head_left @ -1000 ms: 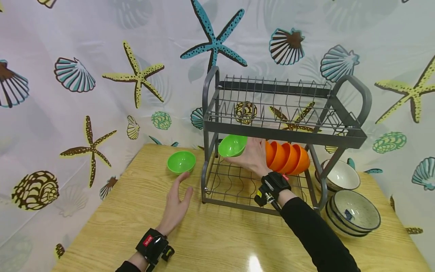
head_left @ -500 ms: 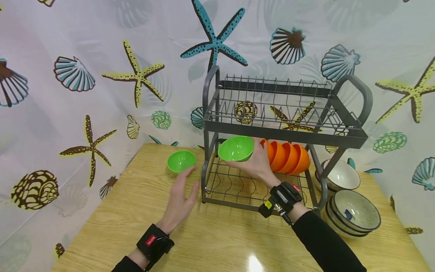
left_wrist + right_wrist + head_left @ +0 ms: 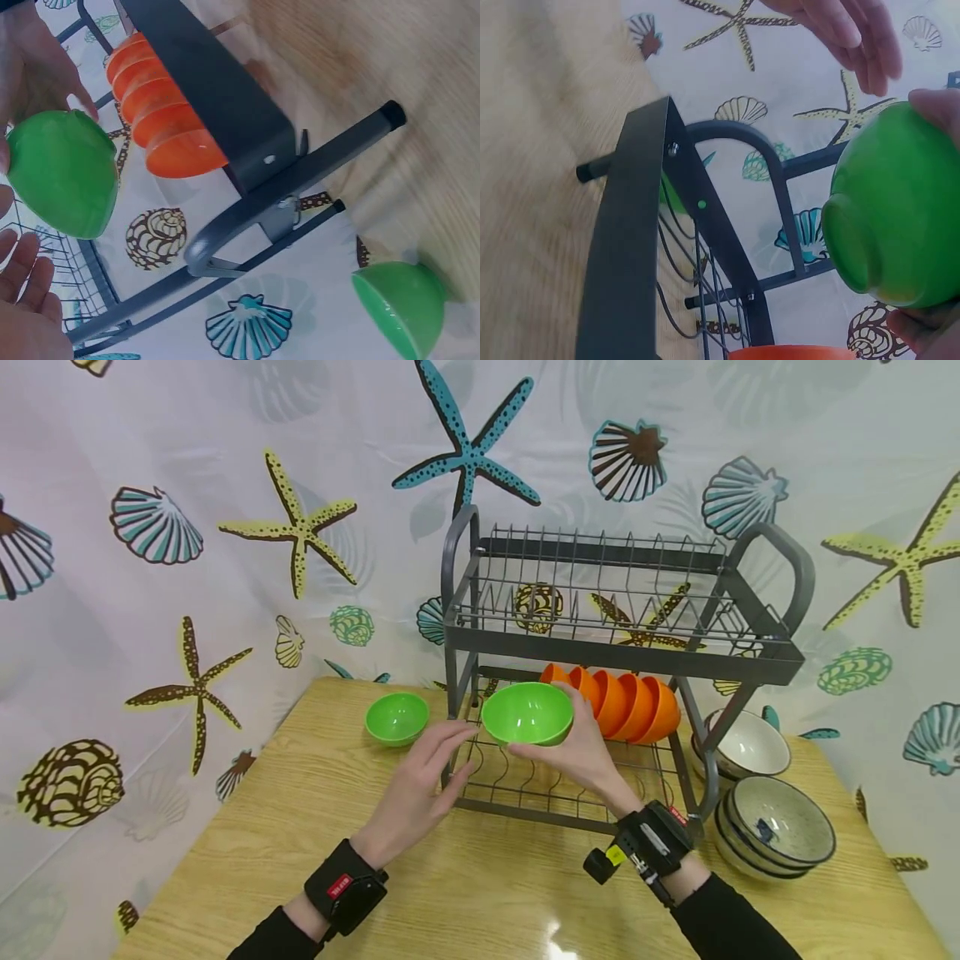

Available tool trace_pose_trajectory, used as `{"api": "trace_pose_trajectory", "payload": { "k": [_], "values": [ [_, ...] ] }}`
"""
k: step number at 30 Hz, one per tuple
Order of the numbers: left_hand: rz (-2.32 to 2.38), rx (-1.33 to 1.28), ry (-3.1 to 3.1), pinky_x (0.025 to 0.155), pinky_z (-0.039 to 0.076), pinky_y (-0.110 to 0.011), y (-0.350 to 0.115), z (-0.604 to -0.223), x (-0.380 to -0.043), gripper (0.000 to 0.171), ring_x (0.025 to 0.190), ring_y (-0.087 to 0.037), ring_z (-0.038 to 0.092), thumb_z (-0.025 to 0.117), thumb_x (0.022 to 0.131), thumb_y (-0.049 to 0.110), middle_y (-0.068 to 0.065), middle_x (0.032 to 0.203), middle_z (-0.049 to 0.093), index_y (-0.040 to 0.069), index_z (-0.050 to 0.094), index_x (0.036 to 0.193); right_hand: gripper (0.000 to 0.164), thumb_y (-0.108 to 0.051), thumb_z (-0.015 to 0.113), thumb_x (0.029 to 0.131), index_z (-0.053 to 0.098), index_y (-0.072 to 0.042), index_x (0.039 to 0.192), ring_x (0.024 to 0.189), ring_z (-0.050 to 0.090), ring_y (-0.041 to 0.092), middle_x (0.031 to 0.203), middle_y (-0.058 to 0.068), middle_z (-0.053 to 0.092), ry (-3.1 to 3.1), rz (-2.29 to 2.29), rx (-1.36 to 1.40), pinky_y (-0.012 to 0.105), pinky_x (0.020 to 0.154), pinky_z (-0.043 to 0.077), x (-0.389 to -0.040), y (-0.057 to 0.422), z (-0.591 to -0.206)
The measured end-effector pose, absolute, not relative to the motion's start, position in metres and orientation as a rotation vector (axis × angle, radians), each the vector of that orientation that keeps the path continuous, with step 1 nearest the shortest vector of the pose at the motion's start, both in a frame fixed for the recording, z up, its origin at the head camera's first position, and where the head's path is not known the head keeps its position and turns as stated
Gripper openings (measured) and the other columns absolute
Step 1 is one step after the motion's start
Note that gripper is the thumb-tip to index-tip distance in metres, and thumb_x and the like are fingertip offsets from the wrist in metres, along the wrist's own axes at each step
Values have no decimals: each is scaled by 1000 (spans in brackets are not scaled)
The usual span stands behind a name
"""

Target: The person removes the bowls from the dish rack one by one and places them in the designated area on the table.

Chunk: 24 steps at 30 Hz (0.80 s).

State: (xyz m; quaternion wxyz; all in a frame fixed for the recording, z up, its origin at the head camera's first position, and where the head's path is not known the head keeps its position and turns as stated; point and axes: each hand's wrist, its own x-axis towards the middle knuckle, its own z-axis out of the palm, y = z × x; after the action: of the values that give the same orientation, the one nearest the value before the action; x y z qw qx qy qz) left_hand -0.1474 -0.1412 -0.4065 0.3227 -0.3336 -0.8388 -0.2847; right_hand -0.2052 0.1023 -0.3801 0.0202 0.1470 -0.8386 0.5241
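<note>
One gripped bowl — blurred red labels.

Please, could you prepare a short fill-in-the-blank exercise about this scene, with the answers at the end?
The person's ____ hand grips a green bowl.
A row of orange bowls sits on the ____ tier of the dish rack.
In the head view, another green bowl is on the table, to the ____ of the rack.

Answers: right; lower; left.

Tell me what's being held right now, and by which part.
The right hand holds a green bowl by its right side, between thumb and fingers. The left hand, close by, holds nothing.
</note>
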Motion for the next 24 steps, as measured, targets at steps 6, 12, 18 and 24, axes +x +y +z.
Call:
{"api": "trace_pose_trajectory", "payload": {
  "k": [6,12,18,24],
  "values": [
    [-681,-967,-2189,116,45,-31,-133,-397,-145,42,127,-24,57,76,87,3,-10,130,62,3,63,126,101,-26,86,77,23,-10,156,130,50,38,148,19,43,-2579,1766,460,49,102,55,-188,109,-383],
    [-540,-1040,-2174,115,47,-30,-128,-392,-142,34,124,-22,60,78,85,5,-7,123,66,7,68,118,100,-23,87,76,25,-7,154,127,52,36,146,19,45,-2540,1819,500,38,99,54,-175,111,-390],
    [-432,-1097,-2169,113,48,-28,-125,-389,-139,30,119,-19,63,79,85,6,-3,118,69,9,71,113,100,-21,88,75,28,-5,153,124,53,35,143,19,48,-2506,1814,527,37,98,54,-167,107,-395],
    [-435,-1109,-2192,97,57,-22,-124,-385,-135,29,104,-13,68,83,79,2,2,106,72,11,74,106,100,-20,88,74,28,-3,152,124,54,36,144,20,49,-2458,1843,586,39,98,54,-162,101,-398]
  ]
}}
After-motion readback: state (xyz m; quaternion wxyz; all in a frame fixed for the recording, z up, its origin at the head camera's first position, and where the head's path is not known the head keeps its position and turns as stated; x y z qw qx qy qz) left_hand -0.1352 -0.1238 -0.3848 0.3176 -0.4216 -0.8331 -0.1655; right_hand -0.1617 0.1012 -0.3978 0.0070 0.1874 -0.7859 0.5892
